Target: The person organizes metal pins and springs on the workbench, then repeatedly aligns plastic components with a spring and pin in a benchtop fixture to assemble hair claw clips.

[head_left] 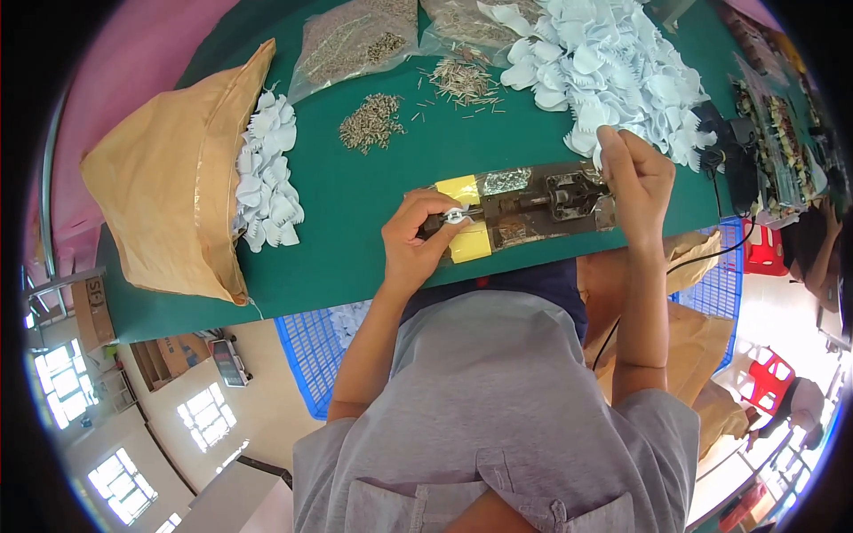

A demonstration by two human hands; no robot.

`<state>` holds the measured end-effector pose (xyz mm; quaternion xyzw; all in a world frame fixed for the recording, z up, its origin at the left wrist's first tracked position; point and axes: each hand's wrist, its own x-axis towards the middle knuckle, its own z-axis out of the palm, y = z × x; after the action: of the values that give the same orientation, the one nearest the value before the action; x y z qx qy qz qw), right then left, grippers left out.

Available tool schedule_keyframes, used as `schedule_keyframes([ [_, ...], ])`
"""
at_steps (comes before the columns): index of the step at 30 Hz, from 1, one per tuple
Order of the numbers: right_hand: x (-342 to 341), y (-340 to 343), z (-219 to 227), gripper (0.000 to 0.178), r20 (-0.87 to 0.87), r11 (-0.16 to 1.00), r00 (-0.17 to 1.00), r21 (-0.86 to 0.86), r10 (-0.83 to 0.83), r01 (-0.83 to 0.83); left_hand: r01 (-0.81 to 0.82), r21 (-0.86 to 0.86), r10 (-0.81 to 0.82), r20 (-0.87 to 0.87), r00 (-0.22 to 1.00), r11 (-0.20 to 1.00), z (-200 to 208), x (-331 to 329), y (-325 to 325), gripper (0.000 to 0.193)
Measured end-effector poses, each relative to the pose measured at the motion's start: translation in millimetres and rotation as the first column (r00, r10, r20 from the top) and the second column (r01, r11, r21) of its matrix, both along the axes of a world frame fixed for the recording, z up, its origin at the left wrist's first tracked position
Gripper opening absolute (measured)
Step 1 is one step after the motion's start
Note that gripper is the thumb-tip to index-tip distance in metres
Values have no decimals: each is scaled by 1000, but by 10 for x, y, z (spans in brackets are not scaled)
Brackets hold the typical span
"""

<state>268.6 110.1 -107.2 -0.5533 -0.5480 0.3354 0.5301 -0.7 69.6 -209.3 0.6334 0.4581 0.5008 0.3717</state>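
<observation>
On the green table (338, 178) in front of me lies a long dark metal fixture (533, 213), with yellow tape (471, 247) around its left part and a metal clamp mechanism (570, 195) toward its right. My left hand (416, 235) is closed at the left end, pinching a small white plastic piece (457, 216) between thumb and fingers against the fixture's tip. At the right end my right hand (638, 182) is curled into a fist beside the clamp mechanism. What sits inside that fist is hidden.
White toothed plastic pieces (613, 67) are heaped at the far right; more spill from a brown sack (169, 186) at left. Small metal springs (371, 123) and thin pins (464, 80) lie in piles before clear bags (355, 40). Blue baskets (311, 355) stand below the table edge.
</observation>
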Motion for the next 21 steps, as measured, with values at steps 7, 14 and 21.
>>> schedule_keyframes([
  [7, -54, -1, -26, 44, 63, 1000, 998, 5, 13, -14, 32, 11, -32, 6, 999, 999, 42, -103, -11, 21],
  [14, 266, 20, -167, 44, -101, 1000, 995, 13, 10, -9, 10, 309, -83, 223, 971, 951, 799, -405, -226, 28],
  [21, 244, 78, -219, 43, -105, 998, 993, 23, 60, -58, -462, -111, 383, -408, 829, 880, 514, -1660, -1414, 35],
])
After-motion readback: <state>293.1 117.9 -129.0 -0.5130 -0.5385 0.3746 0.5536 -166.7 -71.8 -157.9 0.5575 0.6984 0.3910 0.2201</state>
